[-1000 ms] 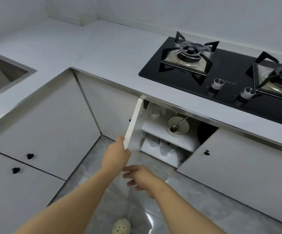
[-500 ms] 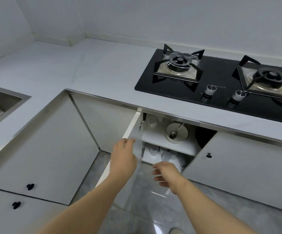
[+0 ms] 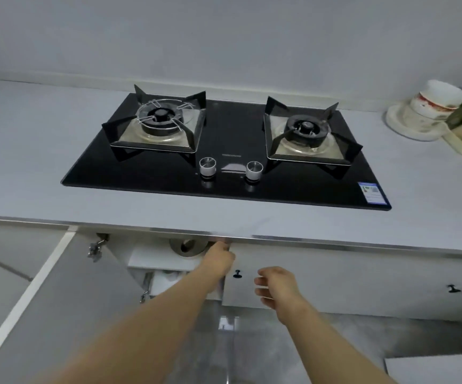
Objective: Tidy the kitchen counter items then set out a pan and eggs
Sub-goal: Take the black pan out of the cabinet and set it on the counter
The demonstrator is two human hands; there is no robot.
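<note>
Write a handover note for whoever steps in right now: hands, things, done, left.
Left hand at the upper corner of the closed cabinet door, grip unclear.
Right hand loose, holding nothing, before that door.
Open door on the left; metal bowl on the shelf inside.
Stove carries nothing; used containers sit on the counter, far right.
Done: one door opened. No pan or eggs in view.
Left: clear the containers, find and set out pan and eggs.

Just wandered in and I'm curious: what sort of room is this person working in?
Likely a home kitchen: a black two-burner gas hob sits in a pale counter, cupboards run below with one door open, and stacked dishes stand at the far right.
</note>
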